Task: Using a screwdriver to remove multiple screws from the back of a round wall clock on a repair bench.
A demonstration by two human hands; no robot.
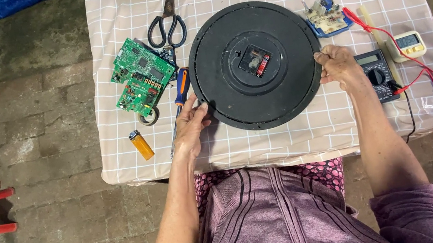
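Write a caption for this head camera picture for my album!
Both hands, left hand and right hand, grip a round black clock back on a checked tablecloth.

One round black clock (234, 86), two green circuit boards (140, 75), one pair of scissors (167, 21), one multimeter (376, 75), one orange lighter (141, 144)

A person seated at a small table (131, 171) covered in a checked cloth holds a round black wall clock (221, 79) lying face down, its battery movement (255, 61) showing at the centre; the left hand (192, 124) grips the clock's lower left rim, the right hand (339, 64) its right rim; beside the left hand lie a screwdriver (180, 89), an orange lighter (141, 144), green circuit boards (140, 77) and black-handled scissors (167, 23); just beside the right hand sits a digital multimeter (377, 76) with red leads (431, 74), near a small yellow-cased meter (406, 45) and a small circuit board on a blue base (326, 17).
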